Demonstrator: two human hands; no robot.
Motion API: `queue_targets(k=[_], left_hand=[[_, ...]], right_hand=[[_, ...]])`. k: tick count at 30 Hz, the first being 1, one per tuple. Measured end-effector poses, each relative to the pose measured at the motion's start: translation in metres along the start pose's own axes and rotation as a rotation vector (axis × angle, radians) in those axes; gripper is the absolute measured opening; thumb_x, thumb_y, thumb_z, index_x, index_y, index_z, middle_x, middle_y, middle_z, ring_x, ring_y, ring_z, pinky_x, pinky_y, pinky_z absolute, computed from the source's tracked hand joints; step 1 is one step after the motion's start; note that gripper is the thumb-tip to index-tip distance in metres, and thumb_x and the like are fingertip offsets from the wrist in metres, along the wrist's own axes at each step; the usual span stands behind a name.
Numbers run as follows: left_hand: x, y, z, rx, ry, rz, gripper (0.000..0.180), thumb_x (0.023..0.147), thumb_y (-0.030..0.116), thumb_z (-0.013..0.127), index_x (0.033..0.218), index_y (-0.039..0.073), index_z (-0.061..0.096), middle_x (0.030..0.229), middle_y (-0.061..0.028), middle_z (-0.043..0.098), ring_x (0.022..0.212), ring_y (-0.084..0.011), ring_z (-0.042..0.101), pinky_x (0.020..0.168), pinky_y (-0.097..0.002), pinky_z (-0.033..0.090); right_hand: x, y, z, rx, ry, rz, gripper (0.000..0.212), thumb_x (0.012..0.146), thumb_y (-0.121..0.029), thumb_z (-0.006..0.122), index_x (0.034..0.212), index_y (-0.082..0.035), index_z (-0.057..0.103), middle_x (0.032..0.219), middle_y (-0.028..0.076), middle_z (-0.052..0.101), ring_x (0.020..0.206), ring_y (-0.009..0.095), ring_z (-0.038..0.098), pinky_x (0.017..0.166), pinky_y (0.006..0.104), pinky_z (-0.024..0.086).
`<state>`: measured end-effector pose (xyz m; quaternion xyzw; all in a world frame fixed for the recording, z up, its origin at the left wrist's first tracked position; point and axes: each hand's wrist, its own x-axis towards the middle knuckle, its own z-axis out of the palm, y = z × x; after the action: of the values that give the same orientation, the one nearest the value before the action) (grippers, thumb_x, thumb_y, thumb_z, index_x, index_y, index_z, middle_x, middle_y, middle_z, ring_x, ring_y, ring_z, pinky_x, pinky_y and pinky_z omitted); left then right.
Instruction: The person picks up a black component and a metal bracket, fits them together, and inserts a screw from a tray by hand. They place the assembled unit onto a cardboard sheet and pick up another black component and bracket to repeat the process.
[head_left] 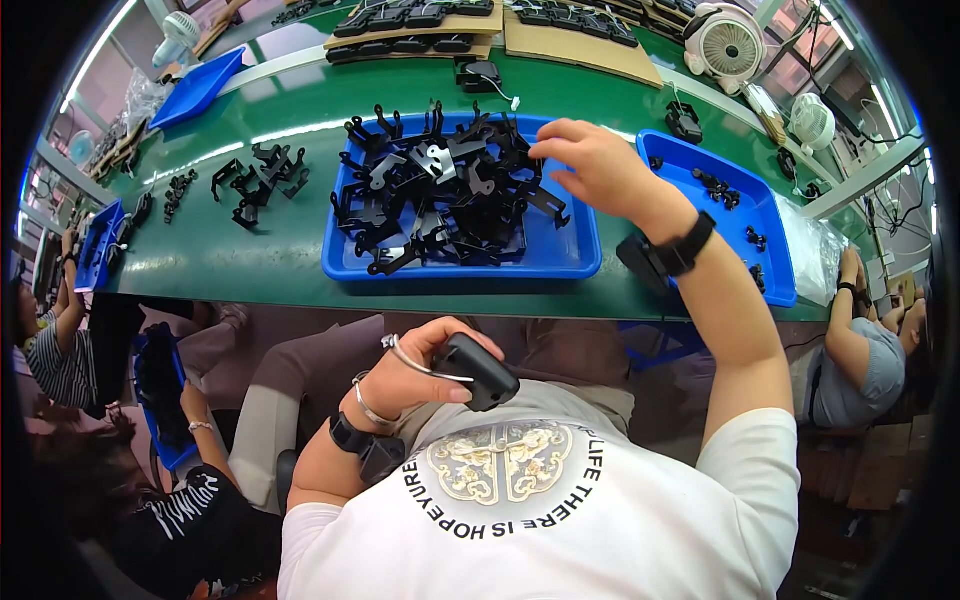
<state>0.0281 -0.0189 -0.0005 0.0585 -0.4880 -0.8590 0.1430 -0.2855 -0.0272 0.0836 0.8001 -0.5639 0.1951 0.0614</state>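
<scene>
My left hand [424, 372] is closed around a small black plastic housing [479, 374] with a pale cable [412, 362], held low in front of my shirt. My right hand [598, 165] hovers over the right part of a large blue tray [578, 256], its fingers apart and nothing visible between them. Heaped in that tray are many black metal brackets [478, 215], with a few shinier silver faces [437, 163] among them. The fingertips are close to the right edge of the heap; whether they touch a bracket I cannot tell.
Right of the tray stands another blue tray [783, 262] with small black parts [715, 188]. Loose brackets [262, 180] lie on the green table [200, 262] to the left. Black units on cardboard [580, 48] and a fan [724, 47] are at the back. Other people sit on both sides.
</scene>
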Motion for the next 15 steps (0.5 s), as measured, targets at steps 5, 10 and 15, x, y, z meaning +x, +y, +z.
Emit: queue_targets(k=[5,10,15], left_hand=[[-0.009,0.001,-0.003,0.001,0.023,-0.054,0.053,0.065,0.016,0.08,0.106,0.004,0.049,0.1,-0.0108,0.059,0.093,-0.0164,0.058,0.083,-0.0295,0.047],[-0.016,0.005,-0.005,-0.057,0.075,-0.039,0.05,0.066,0.011,0.078,0.107,0.004,0.05,0.094,-0.0022,0.056,0.088,-0.0102,0.054,0.081,-0.0248,0.044],[-0.01,0.002,-0.003,-0.126,0.068,0.017,0.047,0.07,0.01,0.074,0.109,0.003,0.049,0.101,-0.0043,0.056,0.093,-0.0124,0.055,0.083,-0.0271,0.045]], right_hand=[[0.008,0.012,0.009,-0.104,-0.253,-0.14,0.023,0.074,-0.015,0.067,0.094,-0.007,0.06,0.087,0.009,0.06,0.082,0.029,0.058,0.069,0.0357,0.048],[0.023,-0.004,-0.03,0.127,-0.401,0.063,0.025,0.08,-0.019,0.063,0.102,-0.007,0.056,0.072,0.006,0.058,0.069,0.022,0.058,0.061,0.0313,0.046],[0.015,-0.012,-0.044,0.685,-0.295,0.374,0.029,0.089,-0.027,0.054,0.109,-0.005,0.052,0.071,0.002,0.057,0.065,0.011,0.054,0.059,0.0244,0.044]])
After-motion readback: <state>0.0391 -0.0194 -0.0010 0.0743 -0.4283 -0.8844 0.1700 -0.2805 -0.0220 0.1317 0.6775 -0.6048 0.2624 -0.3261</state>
